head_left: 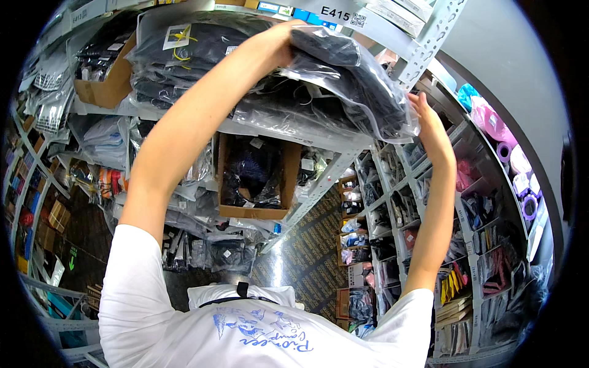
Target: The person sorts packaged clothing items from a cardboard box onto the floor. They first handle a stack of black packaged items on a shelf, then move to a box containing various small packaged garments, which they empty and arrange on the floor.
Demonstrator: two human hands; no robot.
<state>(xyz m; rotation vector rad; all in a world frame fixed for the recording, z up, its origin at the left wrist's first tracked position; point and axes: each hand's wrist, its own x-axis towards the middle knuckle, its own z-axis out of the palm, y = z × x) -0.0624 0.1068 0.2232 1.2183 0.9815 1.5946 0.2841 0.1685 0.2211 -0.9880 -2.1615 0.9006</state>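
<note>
A clear plastic bag of folded dark fabric [356, 83] lies across the upper shelf's front right. My left hand [282, 43] grips its upper left end, the fingers mostly hidden under the plastic. My right hand [423, 113] holds the right end, fingers curled at its edge. More bagged dark items [184, 64] are stacked beside it on the shelf, one with a yellow cord and a white label.
A metal upright [420, 49] rises at the right of the shelf. Below are an open cardboard box [251, 211] of dark packages and patterned floor [313, 239]. A cardboard box [98, 92] sits at upper left. Racks of packed goods [454, 276] curve along both sides.
</note>
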